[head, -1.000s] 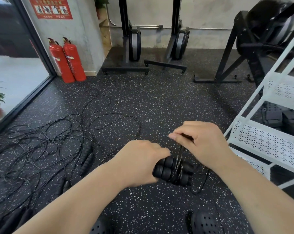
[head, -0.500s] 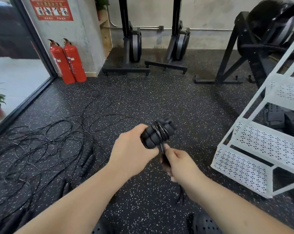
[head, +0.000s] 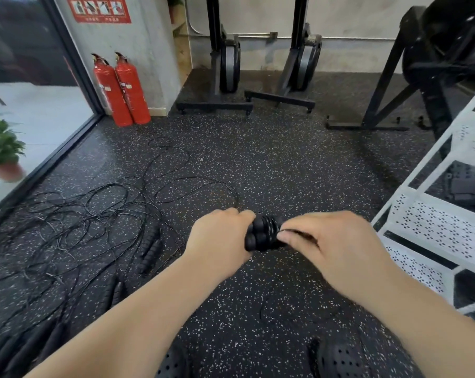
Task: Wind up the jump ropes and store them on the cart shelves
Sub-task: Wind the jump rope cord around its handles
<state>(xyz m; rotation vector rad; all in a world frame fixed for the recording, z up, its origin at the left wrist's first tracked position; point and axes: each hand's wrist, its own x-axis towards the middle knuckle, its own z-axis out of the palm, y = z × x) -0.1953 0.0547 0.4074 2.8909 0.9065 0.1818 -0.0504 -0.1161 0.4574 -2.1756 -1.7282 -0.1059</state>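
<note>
At the centre of the frame, the wound jump rope (head: 263,232) is held above the speckled floor (head: 271,165), its black handles bundled side by side with cord wrapped round them. The left hand (head: 220,241) grips the bundle's left end, fingers (head: 240,214) curled over it. The right hand (head: 336,242) pinches the right end between thumb and curled fingers. The bundle sits between the two hands, touching both. Loose jump ropes (head: 81,214) lie tangled on the floor at centre left. The white cart (head: 438,227) with perforated shelves stands at the right edge, near the right hand.
</note>
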